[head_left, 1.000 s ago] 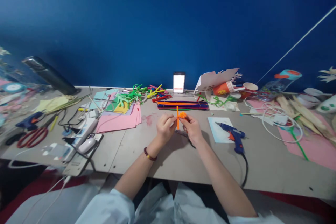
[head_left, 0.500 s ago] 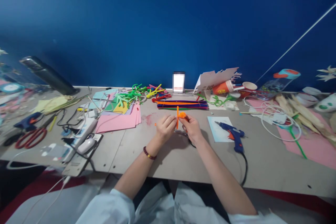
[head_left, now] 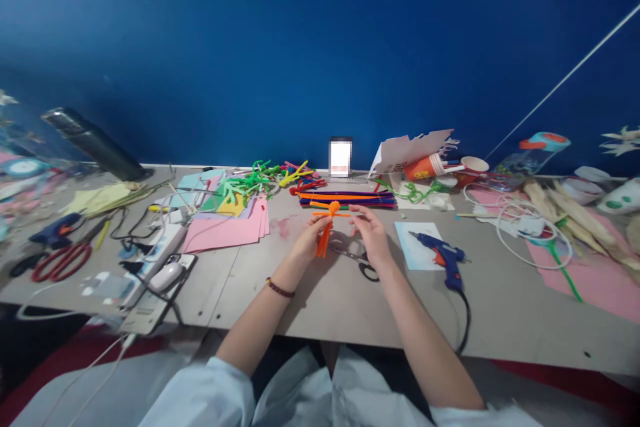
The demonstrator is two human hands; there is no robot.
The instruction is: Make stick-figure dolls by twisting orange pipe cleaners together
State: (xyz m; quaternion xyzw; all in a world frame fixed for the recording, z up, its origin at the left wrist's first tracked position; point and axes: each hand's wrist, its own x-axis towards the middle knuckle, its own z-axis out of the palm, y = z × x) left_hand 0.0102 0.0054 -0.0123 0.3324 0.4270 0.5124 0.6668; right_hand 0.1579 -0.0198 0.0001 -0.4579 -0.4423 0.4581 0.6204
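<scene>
My left hand (head_left: pixel 306 242) pinches a small orange pipe-cleaner figure (head_left: pixel 327 220) with a round knot on top, thin side arms and legs hanging down. My right hand (head_left: pixel 369 233) is just to its right, fingers curled at the tip of one orange arm. Both hands hover over the grey table (head_left: pixel 320 300). Black-handled scissors (head_left: pixel 361 261) lie on the table under my right hand. A bundle of straight pipe cleaners (head_left: pixel 350 199) lies just beyond the hands.
A blue glue gun (head_left: pixel 444 257) rests on a pale card to the right, its cord running off the front edge. Pink paper sheets (head_left: pixel 227 230) and twisted green and yellow pipe cleaners (head_left: pixel 255 180) lie left. Red scissors (head_left: pixel 60 260), a power strip (head_left: pixel 160 247), paper cups (head_left: pixel 440 167) and a phone (head_left: pixel 341 156) stand around.
The orange piece was held upright between both hands; now it is spread into a figure with side arms, lifted slightly farther away, and the hands have moved apart, uncovering the scissors.
</scene>
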